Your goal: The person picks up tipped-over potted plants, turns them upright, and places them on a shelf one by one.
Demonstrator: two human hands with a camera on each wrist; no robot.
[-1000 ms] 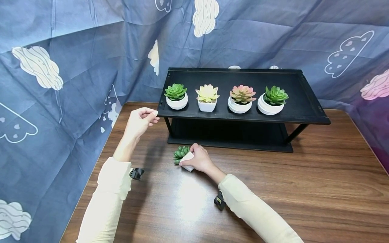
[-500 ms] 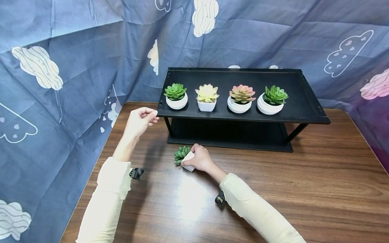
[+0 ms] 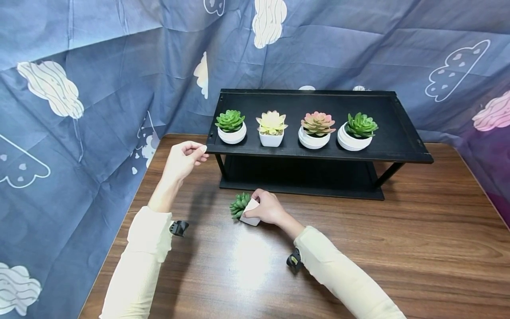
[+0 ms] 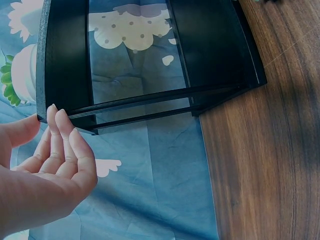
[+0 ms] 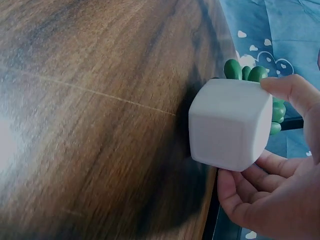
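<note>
My right hand [image 3: 268, 208] grips a small potted succulent [image 3: 251, 212] between thumb and fingers. Its square white pot [image 5: 225, 125] is tipped on its side close over the table, so the green leaves [image 3: 240, 205] point left in the head view and the base faces the right wrist camera. At the front left corner of a black two-tier shelf [image 3: 318, 155], my left hand [image 3: 183, 159] pinches the top board, thumb at the corner and fingertips [image 4: 53, 111] against the underside.
Along the top board's front stand a green succulent [image 3: 232, 128], a pale yellow one [image 3: 272, 129], a pink one [image 3: 316, 130] and another green one [image 3: 357, 132], all in white pots. The wooden table [image 3: 418, 248] meets a blue cloud-print cloth [image 3: 115, 88] behind and at the left.
The right hand has shifted slightly to the right with the potted succulent, turning the pot a little. The left hand has stayed at the shelf corner.
</note>
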